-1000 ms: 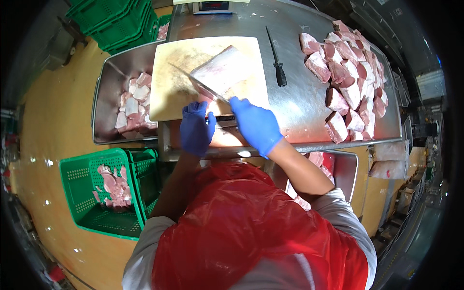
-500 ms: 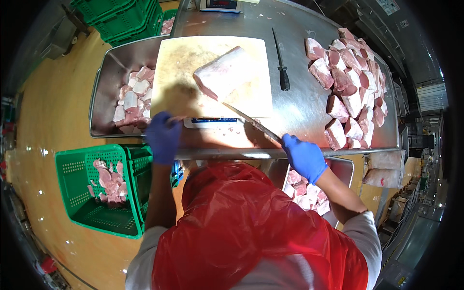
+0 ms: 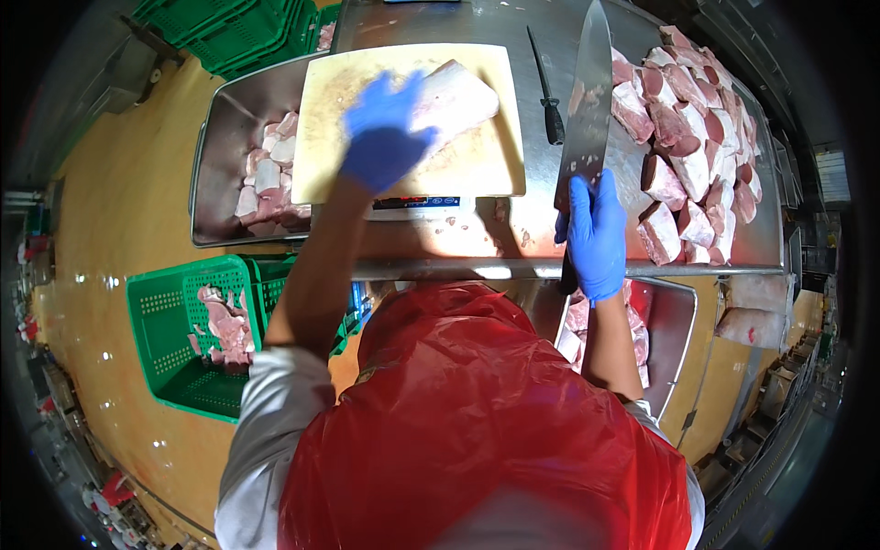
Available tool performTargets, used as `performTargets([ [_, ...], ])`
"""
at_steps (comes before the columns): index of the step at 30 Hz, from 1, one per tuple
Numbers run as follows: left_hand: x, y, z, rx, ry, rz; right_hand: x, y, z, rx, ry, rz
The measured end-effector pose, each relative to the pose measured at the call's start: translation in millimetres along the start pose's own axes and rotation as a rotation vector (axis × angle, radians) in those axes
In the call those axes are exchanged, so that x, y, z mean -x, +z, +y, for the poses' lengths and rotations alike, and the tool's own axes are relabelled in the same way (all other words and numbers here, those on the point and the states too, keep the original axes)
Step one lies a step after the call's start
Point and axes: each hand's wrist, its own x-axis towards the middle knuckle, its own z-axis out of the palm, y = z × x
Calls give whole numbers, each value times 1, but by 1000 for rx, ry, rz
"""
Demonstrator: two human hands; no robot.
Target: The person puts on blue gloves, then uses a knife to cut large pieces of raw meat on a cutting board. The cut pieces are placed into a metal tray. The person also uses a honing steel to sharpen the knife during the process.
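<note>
My right hand (image 3: 596, 234), in a blue glove, is closed round the handle of a large knife (image 3: 588, 101). Its broad blade points away from me, flecked with bits of meat. Over the pale cutting board (image 3: 330, 92) is my gloved left hand (image 3: 385, 133), slightly blurred, fingers spread. Beside those fingers lies a thick piece of meat (image 3: 456, 99) with a white fatty side; whether they touch it I cannot tell. Under the board's near edge shows a scale (image 3: 417, 203).
Cut meat pieces (image 3: 692, 137) are heaped on the steel table's right side. A sharpening steel (image 3: 547, 92) lies beyond the knife. Left of the board stands a metal tub (image 3: 215, 174) with meat. Nearer are a green crate (image 3: 170, 367) of trimmings and another metal tub (image 3: 674, 316) below the table edge.
My left hand has moved forward over the board and spread its fingers. The knife has swung from the board's near edge to upright on the right. The meat has shifted right on the board.
</note>
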Motion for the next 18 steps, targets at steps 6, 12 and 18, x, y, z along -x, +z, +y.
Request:
performTargets([
  [6, -64, 38, 74, -197, -9, -548, 0, -14, 9, 109, -74, 29],
  [12, -7, -7, -5, -2, 671, -423, 31, -24, 57, 210, 9, -61],
  [18, 97, -54, -49, 503, -6, -49, 43, 4, 66, 436, -128, -179],
])
